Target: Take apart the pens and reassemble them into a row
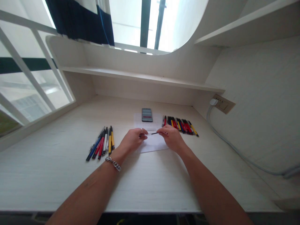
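Observation:
My left hand [136, 137] and my right hand [171, 135] meet over a white sheet of paper [154, 145], both closed on a slim pen [154, 133] held sideways between them. A pale, clear-looking part of it shows at the left fingertips, and a thin dark length runs to the right ones. Whether these are separate pieces I cannot tell. Left of my left hand lies a loose group of pens [101, 143] in blue, red, white and yellow. Beyond my right hand stretches a row of several pens [184, 125], mostly red, black, blue and yellow, partly hidden by the hand.
A phone [147, 115] with its screen lit lies at the far edge of the paper. The white desk [145, 184] is bounded by a low shelf [140, 76] behind. At right, a cable [225, 140] runs from a wall socket [223, 103]. A barred railing [35, 62] stands left.

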Motion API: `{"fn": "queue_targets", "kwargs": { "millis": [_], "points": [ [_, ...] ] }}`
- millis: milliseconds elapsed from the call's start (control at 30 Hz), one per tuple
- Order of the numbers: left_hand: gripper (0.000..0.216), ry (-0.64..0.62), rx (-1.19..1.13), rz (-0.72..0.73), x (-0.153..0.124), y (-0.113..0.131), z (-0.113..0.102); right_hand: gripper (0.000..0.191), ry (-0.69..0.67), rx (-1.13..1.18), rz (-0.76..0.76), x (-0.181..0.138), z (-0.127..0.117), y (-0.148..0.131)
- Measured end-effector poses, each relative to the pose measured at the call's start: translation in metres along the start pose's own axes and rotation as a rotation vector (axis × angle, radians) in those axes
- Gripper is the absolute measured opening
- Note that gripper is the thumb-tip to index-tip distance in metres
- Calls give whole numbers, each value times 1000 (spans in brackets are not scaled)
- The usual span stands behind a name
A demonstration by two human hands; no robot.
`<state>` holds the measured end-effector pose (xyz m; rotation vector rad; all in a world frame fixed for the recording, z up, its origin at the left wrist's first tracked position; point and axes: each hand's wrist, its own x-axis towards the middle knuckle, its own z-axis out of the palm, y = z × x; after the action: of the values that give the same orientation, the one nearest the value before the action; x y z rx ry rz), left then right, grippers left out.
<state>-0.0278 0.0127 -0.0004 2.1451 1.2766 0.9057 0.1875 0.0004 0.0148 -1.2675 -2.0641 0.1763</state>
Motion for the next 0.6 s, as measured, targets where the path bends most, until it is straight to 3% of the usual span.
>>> {"fn": "queue_targets", "kwargs": {
  "millis": [133, 433, 600],
  "points": [
    [19, -54, -17, 30, -1, 3, 4, 15, -36, 103, -20, -3, 7, -9],
    [20, -67, -23, 48, -2, 1, 10, 16, -38, 250, 142, -4, 6, -11],
    [20, -38, -98, 20, -1, 3, 10, 43, -44, 560, 294, 2, 8, -2]
  ]
}}
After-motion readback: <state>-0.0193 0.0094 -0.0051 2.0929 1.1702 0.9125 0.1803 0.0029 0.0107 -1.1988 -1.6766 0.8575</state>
